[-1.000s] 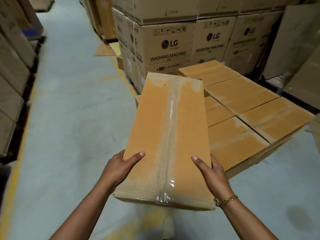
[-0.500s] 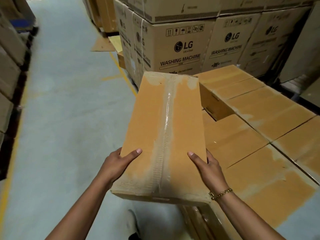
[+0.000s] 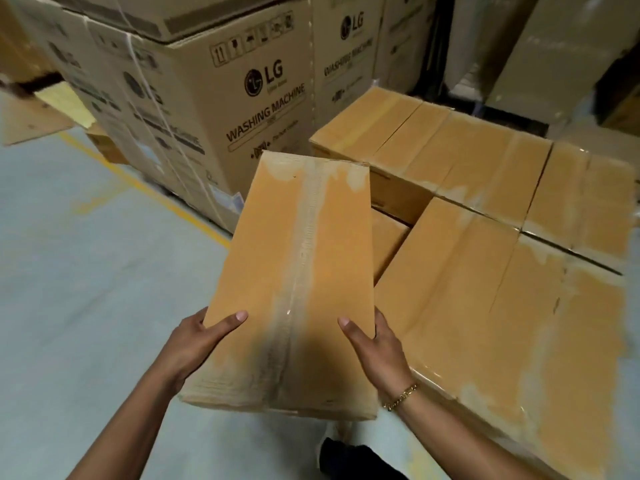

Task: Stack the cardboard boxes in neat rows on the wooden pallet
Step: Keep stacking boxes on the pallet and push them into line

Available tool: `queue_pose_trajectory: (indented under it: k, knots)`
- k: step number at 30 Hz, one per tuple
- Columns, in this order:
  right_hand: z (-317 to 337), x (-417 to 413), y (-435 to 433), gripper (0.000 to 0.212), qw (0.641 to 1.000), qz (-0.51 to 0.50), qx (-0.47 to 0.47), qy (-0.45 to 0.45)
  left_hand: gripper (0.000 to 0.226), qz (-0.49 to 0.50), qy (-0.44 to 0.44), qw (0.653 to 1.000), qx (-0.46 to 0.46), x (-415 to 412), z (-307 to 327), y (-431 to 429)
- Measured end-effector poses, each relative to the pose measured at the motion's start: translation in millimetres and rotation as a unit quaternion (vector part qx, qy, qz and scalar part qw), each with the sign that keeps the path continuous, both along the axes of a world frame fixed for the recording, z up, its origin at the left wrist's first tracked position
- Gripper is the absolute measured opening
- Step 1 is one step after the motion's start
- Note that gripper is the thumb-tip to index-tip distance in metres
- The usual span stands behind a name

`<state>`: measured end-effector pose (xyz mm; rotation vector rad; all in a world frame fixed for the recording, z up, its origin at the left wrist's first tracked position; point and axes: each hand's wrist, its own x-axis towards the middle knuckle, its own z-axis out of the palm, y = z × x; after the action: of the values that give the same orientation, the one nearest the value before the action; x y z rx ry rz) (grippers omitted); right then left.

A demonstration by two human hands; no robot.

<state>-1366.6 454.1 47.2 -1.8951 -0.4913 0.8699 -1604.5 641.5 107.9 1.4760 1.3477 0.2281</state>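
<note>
Cardboard box (image 3: 291, 271): long, rectangular, matte tan, with a glossy clear tape seam along its top. It occupies the lower centre of the frame. The left hand (image 3: 194, 344) and right hand (image 3: 375, 348) grip its near corners, thumbs on top. Stacked boxes (image 3: 485, 271) lie right; printed washing-machine cartons (image 3: 242, 98) stand at upper centre.

two hands, the left hand (image 3: 197, 348) and the right hand (image 3: 377, 355), hold one taped carton (image 3: 294, 271) at centre frame. at right, at least five plain cartons (image 3: 485, 271) lie packed together, their seams too blurred for a firm count. at upper centre, two printed washing-machine cartons (image 3: 249, 98) show their fronts. one gold bracelet (image 3: 401, 396) circles the right wrist; one yellow floor line (image 3: 166, 199) crosses the left.
</note>
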Motion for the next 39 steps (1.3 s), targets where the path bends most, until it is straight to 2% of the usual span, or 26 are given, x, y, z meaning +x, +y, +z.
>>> queue_pose_trajectory:
  k: [3,6,11,16,21,28,32,36,39]
  knots:
    - [-16,5,27,0.061,0.999,-0.012,-0.032,-0.004,0.043,-0.045,0.015,0.999,-0.013,18,-17,49]
    - [-31,11,45,0.056,0.997,-0.017,-0.075,0.004,0.058,-0.083,0.027,0.996,-0.019,34,-39,82]
    - [-53,13,64,0.062,0.991,-0.041,-0.119,0.042,0.074,-0.147,0.05,0.986,-0.059,48,-78,127]
    - [-89,2,82,0.059,0.983,-0.089,-0.151,0.059,0.088,-0.211,0.082,0.97,-0.09,67,-117,168]
    - [-119,-28,101,0.049,0.966,-0.174,-0.174,0.078,0.09,-0.276,0.08,0.946,-0.147,77,-158,204]
    - [-154,-64,104,0.053,0.94,-0.273,-0.17,0.116,0.09,-0.342,0.082,0.919,-0.179,74,-209,215]
    - [-169,-63,101,0.058,0.929,-0.309,-0.165,0.121,0.075,-0.333,0.07,0.923,-0.183,75,-230,207]
    - [-172,-70,100,0.06,0.925,-0.323,-0.173,0.102,0.093,-0.355,0.086,0.918,-0.158,75,-240,211]
    - [-167,-78,99,0.067,0.925,-0.323,-0.177,0.091,0.096,-0.38,0.084,0.912,-0.131,76,-237,212]
